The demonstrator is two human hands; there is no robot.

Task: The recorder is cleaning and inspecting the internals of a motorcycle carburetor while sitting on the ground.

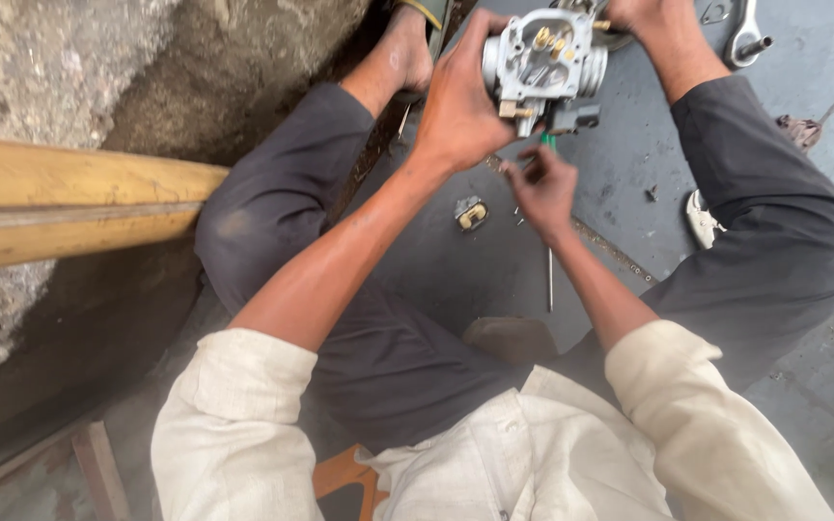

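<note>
Fingers (475, 58) of the left hand (456, 111) are wrapped around the left side of a grey metal carburetor body (544, 60), which is gripped firmly and held up above the floor (629, 164), between the person's knees. The open underside of the carburetor body is turned toward the camera, and small brass jets (544, 39) are seen inside it. A black fitting (574, 118) projects from its lower edge.

Just below the carburetor body, the right hand (542, 188) is positioned with its fingers curled closed around a green-handled screwdriver (549, 145). Only a short piece of the green handle shows above the fingers; the slim metal shaft (549, 280) runs downward from under the hand toward the person. The right hand is near the carburetor body but is not seen touching it.

On the grey floor, just left of the right hand, a small metal part with a brass-coloured centre (471, 213) is laid. A few tiny loose pieces lie beside it. At the upper right, a steel wrench (745, 34) rests on the floor, well apart from both hands. Dark trousers (784, 222) cover both bent legs, and cream sleeves (234, 425) are rolled above the elbows. A yellow wooden beam (60, 203) is seen at the left edge.
</note>
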